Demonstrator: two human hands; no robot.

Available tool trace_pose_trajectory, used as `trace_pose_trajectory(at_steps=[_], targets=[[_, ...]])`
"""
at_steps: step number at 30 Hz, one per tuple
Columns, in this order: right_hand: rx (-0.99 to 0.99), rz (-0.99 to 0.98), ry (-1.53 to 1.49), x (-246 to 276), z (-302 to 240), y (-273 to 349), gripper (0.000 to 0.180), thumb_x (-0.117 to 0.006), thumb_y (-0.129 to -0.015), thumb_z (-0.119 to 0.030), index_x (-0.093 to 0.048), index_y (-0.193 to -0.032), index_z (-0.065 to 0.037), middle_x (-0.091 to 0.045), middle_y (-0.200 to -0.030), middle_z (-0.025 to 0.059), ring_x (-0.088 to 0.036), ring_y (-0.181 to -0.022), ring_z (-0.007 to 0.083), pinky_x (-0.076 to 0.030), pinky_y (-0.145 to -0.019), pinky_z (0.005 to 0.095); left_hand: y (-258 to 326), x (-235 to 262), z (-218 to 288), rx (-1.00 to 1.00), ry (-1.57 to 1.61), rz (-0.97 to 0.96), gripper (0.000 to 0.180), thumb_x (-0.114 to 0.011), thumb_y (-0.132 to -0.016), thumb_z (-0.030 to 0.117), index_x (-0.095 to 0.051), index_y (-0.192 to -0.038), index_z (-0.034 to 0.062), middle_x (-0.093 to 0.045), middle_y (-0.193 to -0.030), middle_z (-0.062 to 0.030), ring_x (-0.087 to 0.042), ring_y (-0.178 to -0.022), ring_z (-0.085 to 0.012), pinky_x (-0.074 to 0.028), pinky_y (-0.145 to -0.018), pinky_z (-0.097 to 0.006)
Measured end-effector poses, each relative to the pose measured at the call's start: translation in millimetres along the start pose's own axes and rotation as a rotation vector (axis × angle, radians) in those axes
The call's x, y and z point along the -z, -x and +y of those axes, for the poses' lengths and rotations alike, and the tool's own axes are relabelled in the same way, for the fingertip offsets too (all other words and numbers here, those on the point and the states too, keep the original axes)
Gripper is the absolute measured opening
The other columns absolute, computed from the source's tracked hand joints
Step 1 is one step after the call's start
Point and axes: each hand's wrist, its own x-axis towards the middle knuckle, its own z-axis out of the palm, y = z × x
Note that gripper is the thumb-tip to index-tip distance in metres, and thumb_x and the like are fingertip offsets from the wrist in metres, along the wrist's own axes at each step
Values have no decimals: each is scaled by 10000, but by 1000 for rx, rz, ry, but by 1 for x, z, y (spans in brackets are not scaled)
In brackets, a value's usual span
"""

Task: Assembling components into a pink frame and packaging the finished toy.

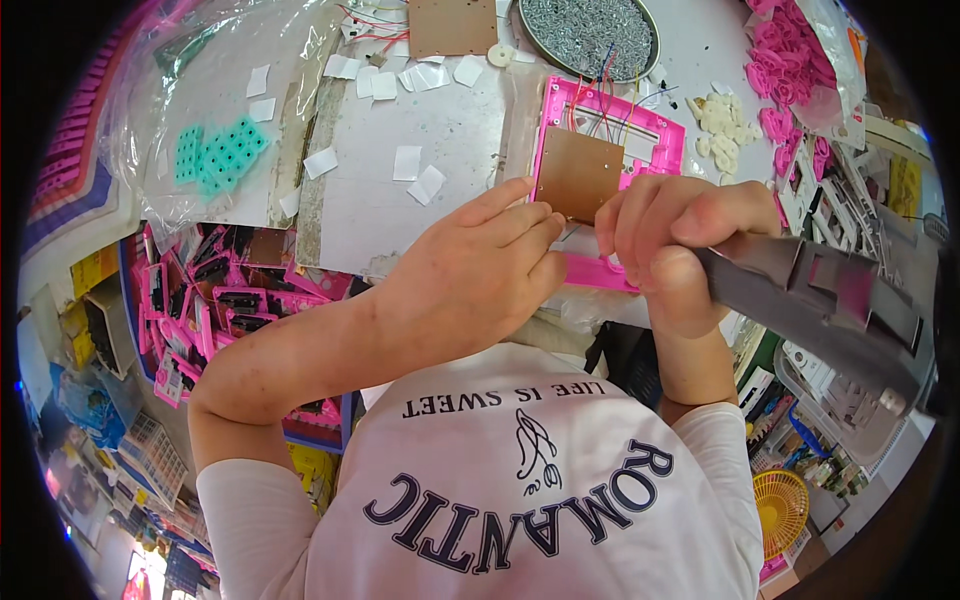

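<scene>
A pink plastic housing (658,135) lies on the worktable with a square brown circuit board (578,172) set in it and thin red, blue and yellow wires at its far side. My left hand (475,255) grips the housing's left near edge, its index finger along the rim and its thumb hidden. Over the near right corner of the housing, my right hand (690,235) is closed, fingers curled beside the board. Whatever it holds is hidden. A dark grey band-like thing (820,310) stretches from beside the right hand to the right rim of the picture.
A round tray of screws (590,40) stands behind the housing, near another brown board (452,27). White paper pieces (407,163) and teal rubber keypads (220,155) lie leftward. Cream parts (725,130) and pink parts (790,70) are rightward. A bin of pink housings (220,300) sits lower left.
</scene>
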Motion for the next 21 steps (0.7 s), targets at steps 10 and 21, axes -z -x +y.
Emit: trace_pose_trajectory(at_steps=[10,21], targets=[[-43,-74,95,-2,-6,-6,301,-720,-958,-179,-511,-1168,-124,-552,-690,17,-525,-587,165,-509,-571,334,4,-10,-8,91,151,122,122,-698,-822,154,-702,-918,79,-724,-1121,-84,-664,-1129,-208,-363,-1168,-519],[-41,-85,-98,-5,-35,-22,279,-687,-997,-336,-525,-1190,-216,-585,-694,-76,-519,-563,70,-484,-519,239,-8,-20,-4,238,306,422,96,-790,-821,146,-710,-833,95,-768,-992,-37,-739,-937,-182,-277,-1189,-596]])
